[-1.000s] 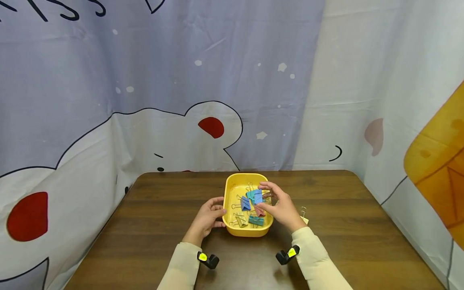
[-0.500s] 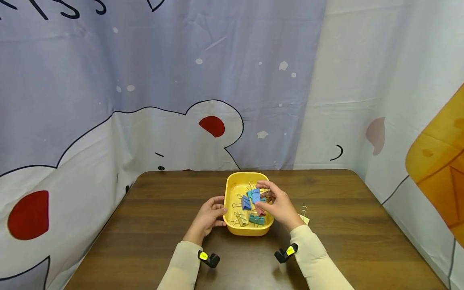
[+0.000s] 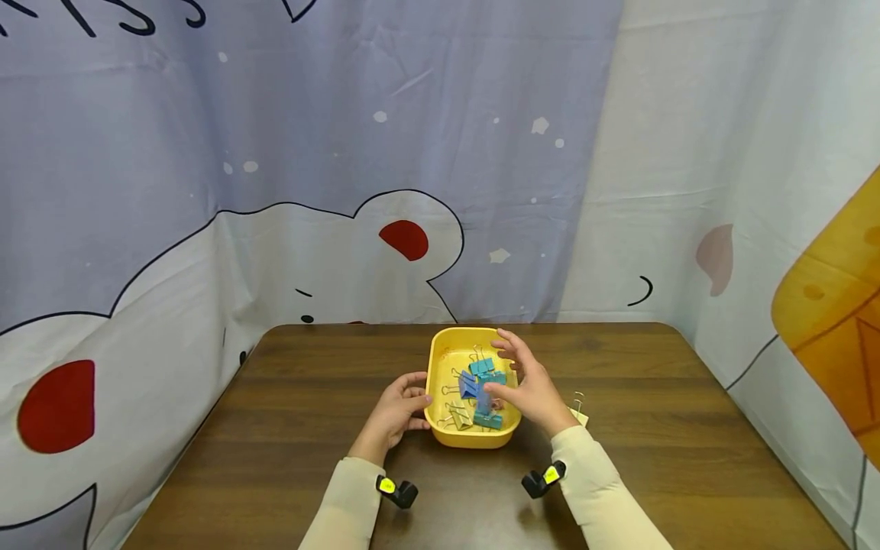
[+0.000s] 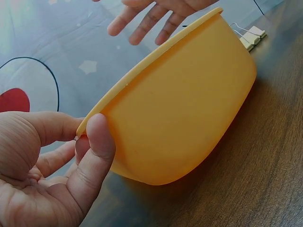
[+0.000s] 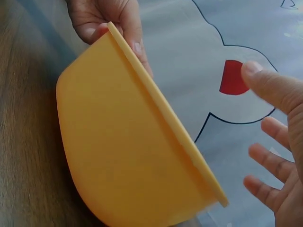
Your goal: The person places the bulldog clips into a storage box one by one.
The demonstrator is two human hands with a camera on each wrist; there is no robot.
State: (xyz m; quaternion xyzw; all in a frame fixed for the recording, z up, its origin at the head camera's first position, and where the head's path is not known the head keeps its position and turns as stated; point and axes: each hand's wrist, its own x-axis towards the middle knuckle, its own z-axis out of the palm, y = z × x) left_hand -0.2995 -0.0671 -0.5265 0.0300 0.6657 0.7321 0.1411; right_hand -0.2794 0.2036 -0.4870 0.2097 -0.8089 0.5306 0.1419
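Note:
My left hand (image 3: 399, 409) pinches the left rim of a yellow plastic basin (image 3: 443, 437), seen close in the left wrist view with the finger and thumb at its edge. Inside the basin lie several binder clips: a blue one (image 3: 467, 385), a pale yellow one (image 3: 460, 415), teal ones, and a pink one mostly hidden. Over the right side is my right hand (image 3: 532, 386), its fingers spread apart and holding nothing. Just below its thumb is another blue binder clip (image 3: 484, 399), blurred. The right wrist view shows the spread fingers (image 5: 272, 163) beside the rim.
A pale yellow binder clip (image 3: 580, 417) lies on the brown wooden table (image 3: 330, 367), right of the basin and partly behind my right wrist. A printed curtain (image 3: 330, 137) hangs behind the table and along both sides.
My right hand's fingers have opened and let go of the blue binder clip, which has dropped lower into the basin. My left hand keeps its place at the rim.

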